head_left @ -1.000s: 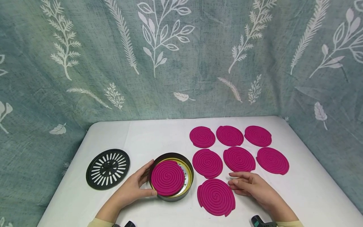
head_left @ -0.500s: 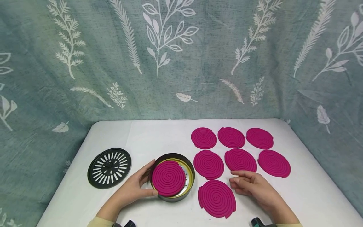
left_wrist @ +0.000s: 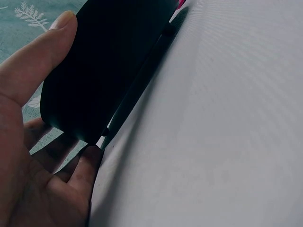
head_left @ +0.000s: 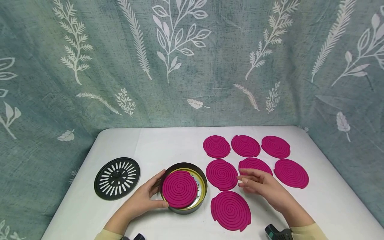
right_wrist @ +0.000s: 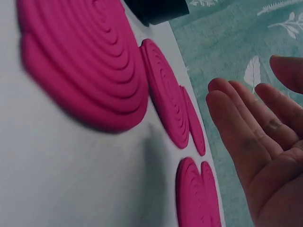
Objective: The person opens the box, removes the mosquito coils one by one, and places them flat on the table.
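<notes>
My left hand point(head_left: 142, 200) grips the left side of a round dark tin point(head_left: 186, 165), thumb at its near side and fingers behind it. In the left wrist view the tin's dark wall point(left_wrist: 109, 56) lies between thumb and fingers. A magenta mosquito coil point(head_left: 180, 189) lies in the tin, over its yellow-edged inside. My right hand point(head_left: 262, 185), fingers loosely extended, is above the table among more coils and holds nothing. It partly hides one coil point(head_left: 255, 164); close by are another coil point(head_left: 222, 174) and the nearest coil point(head_left: 231, 210).
A black slotted lid point(head_left: 116, 174) lies on the white table point(head_left: 162, 143) at left. Farther back on the right are several more magenta coils, including one at the far corner point(head_left: 276, 147) and one near the right edge point(head_left: 291, 173). A patterned green cloth point(head_left: 216, 66) hangs behind.
My right hand has moved slightly up and left, from beside the nearest coil toward the middle row. My left hand keeps its grip on the tin. The head view has shifted a little.
</notes>
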A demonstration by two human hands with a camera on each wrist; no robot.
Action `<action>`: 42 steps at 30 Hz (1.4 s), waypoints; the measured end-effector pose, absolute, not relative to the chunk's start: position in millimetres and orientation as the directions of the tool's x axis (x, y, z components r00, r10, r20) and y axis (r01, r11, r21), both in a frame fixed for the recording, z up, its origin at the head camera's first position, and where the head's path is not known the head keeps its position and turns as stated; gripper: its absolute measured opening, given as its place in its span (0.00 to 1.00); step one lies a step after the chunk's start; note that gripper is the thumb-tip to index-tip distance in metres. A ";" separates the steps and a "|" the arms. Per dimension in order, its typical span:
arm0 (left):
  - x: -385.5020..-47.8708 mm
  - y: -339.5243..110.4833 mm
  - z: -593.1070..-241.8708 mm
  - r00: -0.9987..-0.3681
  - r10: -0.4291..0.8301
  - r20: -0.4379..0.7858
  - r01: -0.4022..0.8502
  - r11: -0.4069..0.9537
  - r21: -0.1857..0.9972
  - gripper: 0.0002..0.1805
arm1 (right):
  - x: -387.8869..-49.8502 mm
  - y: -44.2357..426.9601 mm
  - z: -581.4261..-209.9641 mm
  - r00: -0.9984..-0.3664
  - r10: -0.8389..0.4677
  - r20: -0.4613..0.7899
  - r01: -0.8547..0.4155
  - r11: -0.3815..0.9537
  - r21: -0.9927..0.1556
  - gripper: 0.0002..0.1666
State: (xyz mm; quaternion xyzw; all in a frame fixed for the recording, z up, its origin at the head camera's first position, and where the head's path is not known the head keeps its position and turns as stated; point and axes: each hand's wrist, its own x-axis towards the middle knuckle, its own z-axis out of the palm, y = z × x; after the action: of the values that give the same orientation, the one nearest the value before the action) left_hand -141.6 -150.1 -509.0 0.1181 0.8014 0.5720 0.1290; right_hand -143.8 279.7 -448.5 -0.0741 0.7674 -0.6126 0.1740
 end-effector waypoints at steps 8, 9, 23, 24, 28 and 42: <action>-142.4 -150.2 -509.8 -0.938 0.340 -0.075 0.037 0.311 0.950 0.63 | -161.5 258.1 -434.0 -0.910 -0.393 -0.131 0.022 0.271 -0.962 0.34; -142.5 -150.2 -510.0 -0.938 0.340 -0.075 0.037 0.312 0.949 0.63 | -163.4 255.2 -432.5 -0.906 -0.403 -0.127 0.013 0.274 -0.962 0.34; -142.4 -150.7 -510.3 -0.935 0.346 -0.070 0.037 0.293 0.955 0.62 | -178.1 218.1 -417.8 -0.868 -0.478 -0.132 -0.017 0.296 -0.955 0.30; -142.6 -150.9 -510.7 -0.935 0.349 -0.069 0.037 0.288 0.957 0.62 | -178.9 216.1 -417.5 -0.866 -0.484 -0.127 -0.029 0.301 -0.953 0.30; -143.0 -151.0 -512.1 -0.934 0.349 -0.072 0.033 0.285 0.958 0.61 | -182.2 207.6 -417.5 -0.852 -0.511 -0.111 -0.072 0.325 -0.943 0.29; -142.2 -149.7 -510.6 -0.940 0.329 -0.086 0.021 0.308 0.951 0.61 | -188.4 171.5 -420.7 -0.813 -0.575 -0.086 -0.187 0.398 -0.898 0.26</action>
State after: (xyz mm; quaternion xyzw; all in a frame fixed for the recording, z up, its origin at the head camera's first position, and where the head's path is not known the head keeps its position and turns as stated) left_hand -142.2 -149.7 -510.6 0.1098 0.7977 0.5778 0.1334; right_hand -188.4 171.5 -420.7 -0.2344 0.8129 -0.4958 0.1960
